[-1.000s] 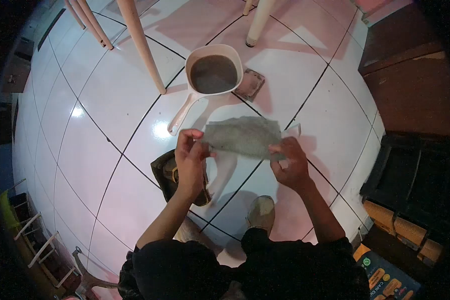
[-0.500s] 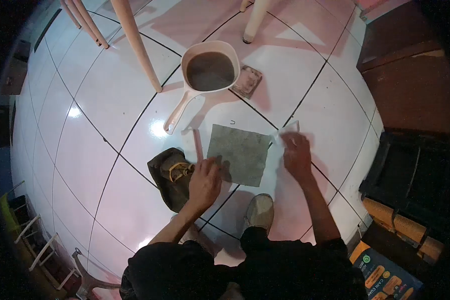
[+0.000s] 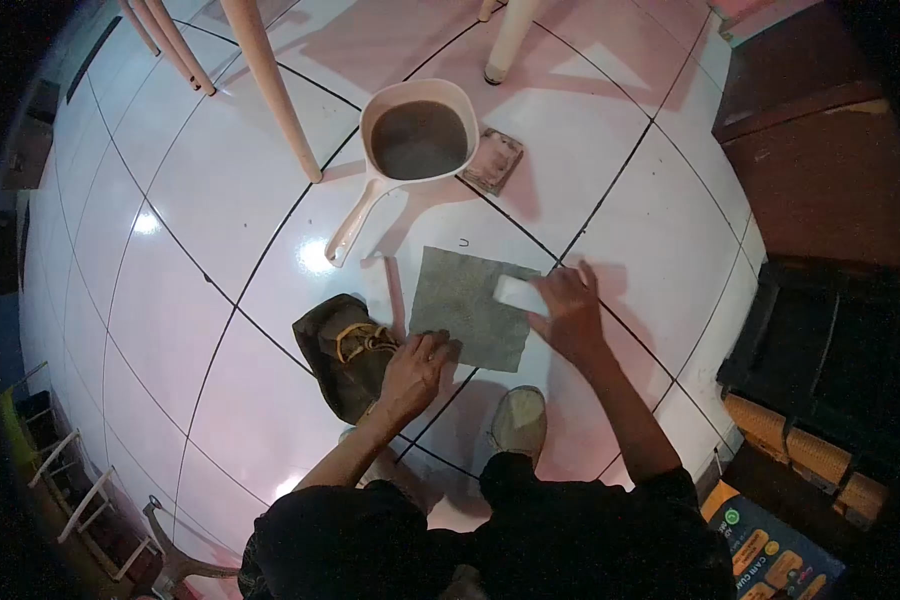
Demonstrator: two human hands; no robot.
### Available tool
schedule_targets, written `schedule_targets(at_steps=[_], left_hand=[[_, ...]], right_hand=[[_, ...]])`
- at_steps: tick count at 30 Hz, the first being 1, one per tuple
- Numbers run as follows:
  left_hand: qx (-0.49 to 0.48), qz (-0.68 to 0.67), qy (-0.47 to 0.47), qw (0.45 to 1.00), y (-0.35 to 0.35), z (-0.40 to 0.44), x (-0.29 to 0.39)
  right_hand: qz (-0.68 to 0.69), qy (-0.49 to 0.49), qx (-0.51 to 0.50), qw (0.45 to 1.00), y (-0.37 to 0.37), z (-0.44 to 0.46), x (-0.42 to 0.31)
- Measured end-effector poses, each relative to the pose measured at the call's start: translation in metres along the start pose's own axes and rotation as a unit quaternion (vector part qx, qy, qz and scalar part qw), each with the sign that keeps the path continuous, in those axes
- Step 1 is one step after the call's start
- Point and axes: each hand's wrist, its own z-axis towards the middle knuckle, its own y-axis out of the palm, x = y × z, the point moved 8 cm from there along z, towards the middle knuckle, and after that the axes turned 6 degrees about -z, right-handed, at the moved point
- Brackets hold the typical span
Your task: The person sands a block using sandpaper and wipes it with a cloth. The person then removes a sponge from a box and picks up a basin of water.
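Observation:
A grey square sheet (image 3: 470, 315), cloth or sandpaper, lies flat on the tiled floor in front of me. My left hand (image 3: 417, 375) has its curled fingers pressed on the sheet's lower left edge. A small white block (image 3: 517, 293) is held in my right hand (image 3: 570, 310), between thumb and fingers, over the sheet's right part. Whether the block touches the sheet I cannot tell. Just left of my left hand lies a dark olive pouch-like thing (image 3: 335, 350) with a yellow cord. Beyond the sheet is a small U-shaped wire (image 3: 464, 243).
A pale dipper (image 3: 355, 222) of brown liquid stands beyond the sheet, beside a flat packet (image 3: 493, 160). A slim white object (image 3: 375, 283) is near the pouch. Wooden legs (image 3: 280, 100) rise at the back. My shoe (image 3: 519, 420) is close by; dark furniture (image 3: 820, 150) stands right.
My right hand has brought the white block leftward, from beside the sheet's right edge to over the sheet. My left hand has shifted slightly down and stays at the sheet's lower left.

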Motion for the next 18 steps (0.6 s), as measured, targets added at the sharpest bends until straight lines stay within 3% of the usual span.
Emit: schedule_targets(at_steps=[13, 18], left_hand=[[-0.022, 0.036, 0.004, 0.999, -0.002, 0.003, -0.012], [-0.018, 0.057, 0.035, 0.998, -0.007, 0.005, -0.008]], right_hand=[[-0.005, -0.004, -0.018, 1.000, 0.024, -0.004, -0.001], [0.035, -0.009, 0.047, 0.998, 0.003, -0.019, -0.024]])
